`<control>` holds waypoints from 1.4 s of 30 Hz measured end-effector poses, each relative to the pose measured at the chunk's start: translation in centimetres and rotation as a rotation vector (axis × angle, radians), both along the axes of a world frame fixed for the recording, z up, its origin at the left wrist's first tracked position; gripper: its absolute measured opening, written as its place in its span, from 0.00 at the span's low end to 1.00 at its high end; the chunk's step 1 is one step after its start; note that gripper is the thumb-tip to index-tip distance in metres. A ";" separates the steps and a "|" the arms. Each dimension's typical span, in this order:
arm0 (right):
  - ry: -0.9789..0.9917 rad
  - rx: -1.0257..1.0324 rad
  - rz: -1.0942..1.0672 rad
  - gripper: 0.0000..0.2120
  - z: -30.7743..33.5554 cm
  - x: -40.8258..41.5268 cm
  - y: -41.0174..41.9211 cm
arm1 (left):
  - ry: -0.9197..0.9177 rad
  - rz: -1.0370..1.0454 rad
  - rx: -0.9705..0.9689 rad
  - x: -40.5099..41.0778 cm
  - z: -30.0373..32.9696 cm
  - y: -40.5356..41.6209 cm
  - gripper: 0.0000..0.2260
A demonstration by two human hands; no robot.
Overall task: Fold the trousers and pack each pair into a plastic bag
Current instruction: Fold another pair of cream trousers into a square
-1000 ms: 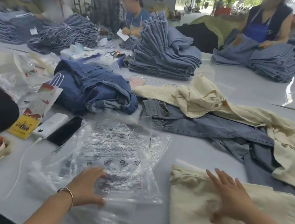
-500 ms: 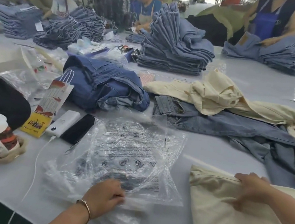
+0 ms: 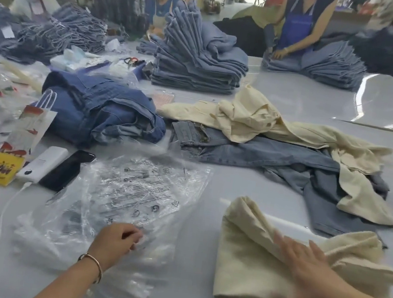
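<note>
So, one folded cream trousers [image 3: 274,268] sits front right, right hand [image 3: 309,273] flat on it, fingers spread, a bit blurry. Left hand [image 3: 114,241] pinches the plastic bag stack [image 3: 133,195]. Two loose pairs behind, probably: cream [image 3: 269,123], denim [image 3: 265,156].

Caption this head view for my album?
Left hand pinches a plastic bag while right hand presses folded cream trousers.

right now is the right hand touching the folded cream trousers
Touching. The head view shows the right hand lying with straight fingers on top of the folded cream trousers.
</note>
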State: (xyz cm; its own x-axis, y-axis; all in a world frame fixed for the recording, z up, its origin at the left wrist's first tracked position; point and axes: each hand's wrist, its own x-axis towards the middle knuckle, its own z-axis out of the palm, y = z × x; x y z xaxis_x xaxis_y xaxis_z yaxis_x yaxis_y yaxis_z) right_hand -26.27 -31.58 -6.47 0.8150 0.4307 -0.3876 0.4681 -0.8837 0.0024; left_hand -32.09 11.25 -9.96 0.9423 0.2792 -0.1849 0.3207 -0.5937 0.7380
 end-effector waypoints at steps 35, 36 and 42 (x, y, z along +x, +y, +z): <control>-0.201 0.604 0.135 0.21 6.8 -1.3 7.0 | 0.012 0.210 -0.562 3.7 6.3 -8.3 0.20; -0.217 0.568 0.186 0.20 5.7 -1.5 7.1 | -0.036 0.253 -0.525 4.0 6.8 -7.6 0.16; -0.318 0.346 0.346 0.21 2.9 -2.4 8.0 | -0.137 0.014 -0.197 4.3 10.0 -8.4 0.04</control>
